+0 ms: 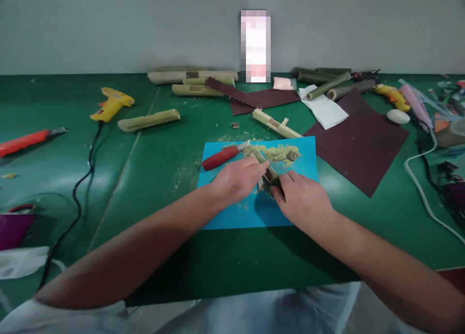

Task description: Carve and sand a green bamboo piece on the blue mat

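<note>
Over a blue mat [232,215] my two hands meet on a short bamboo piece [264,165]. My left hand [236,179] has its fingers closed on the piece's upper part. My right hand [303,200] grips the lower end, and something dark sits between its fingers that I cannot make out. A red-handled knife [222,157] lies on the mat just beyond my left hand, untouched. A heap of pale green shavings [278,152] covers the mat's far edge.
Several bamboo lengths [148,121] lie across the green table [152,179], with dark sandpaper sheets [359,140] at right. A yellow glue gun [112,103] with black cord sits at left, an orange-handled tool [25,141] further left. Another glue gun [394,96] and cables crowd the right edge.
</note>
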A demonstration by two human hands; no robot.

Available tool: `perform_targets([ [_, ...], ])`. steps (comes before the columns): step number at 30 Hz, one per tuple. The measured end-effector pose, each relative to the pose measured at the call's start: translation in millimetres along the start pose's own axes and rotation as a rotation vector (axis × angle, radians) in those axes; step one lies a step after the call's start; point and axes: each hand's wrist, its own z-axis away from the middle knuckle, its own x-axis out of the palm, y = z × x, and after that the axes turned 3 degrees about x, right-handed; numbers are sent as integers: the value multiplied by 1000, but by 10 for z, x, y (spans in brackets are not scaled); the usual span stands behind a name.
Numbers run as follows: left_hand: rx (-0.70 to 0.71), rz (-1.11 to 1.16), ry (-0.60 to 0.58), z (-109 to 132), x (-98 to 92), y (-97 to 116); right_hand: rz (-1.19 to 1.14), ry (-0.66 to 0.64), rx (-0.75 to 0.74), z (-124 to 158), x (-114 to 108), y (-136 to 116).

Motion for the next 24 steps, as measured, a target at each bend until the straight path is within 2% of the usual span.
perform_targets([
  [4, 114, -84, 16, 5, 15, 21, -4, -29, 3, -10, -11, -7],
  [7, 118, -80, -13, 6, 20, 29, -14, -23, 10, -11, -10, -6],
  [13, 104, -92, 12, 15, 0, 18, -15, 13, -9, 3, 11, 3],
  [17, 109, -140, 42, 5, -4, 27, -1, -9, 8, -1, 5, 0],
  [21, 157, -141, 12, -4, -3, 37, 11, -21, 25, -2, -9, 3],
  [24, 122, -167, 37, 2, -11, 25, 22, 7, 20, 3, -9, 4],
])
